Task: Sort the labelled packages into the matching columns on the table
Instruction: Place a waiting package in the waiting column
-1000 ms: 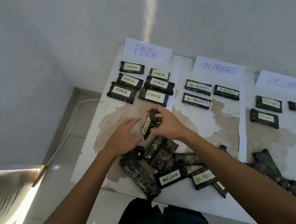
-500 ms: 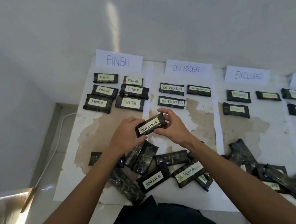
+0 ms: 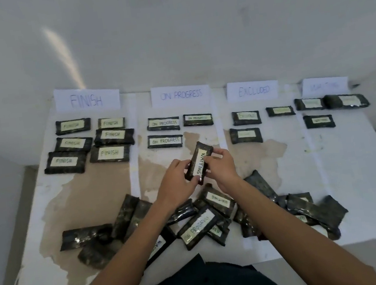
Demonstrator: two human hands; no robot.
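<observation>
A black package labelled WAITING [image 3: 199,162] is held above the middle of the table, label up and pointing away from me. My left hand [image 3: 176,184] grips its near left side and my right hand [image 3: 222,166] grips its right side. Four paper signs stand at the far edge: FINISH [image 3: 86,100], ON PROGRESS [image 3: 180,94], EXCLUDED [image 3: 253,90] and a faint WAITING sign [image 3: 324,86]. Sorted packages lie under each sign. The WAITING column [image 3: 319,120] holds three packages.
A loose pile of unsorted black packages [image 3: 198,227] lies along the near edge, some label down, spreading from left [image 3: 86,238] to right [image 3: 314,211]. The white table cover [image 3: 358,178] has brown worn patches. A white wall stands behind the table.
The WAITING package has turned from lying crosswise between my hands to pointing away from me. The view has swung right, and the WAITING column now shows.
</observation>
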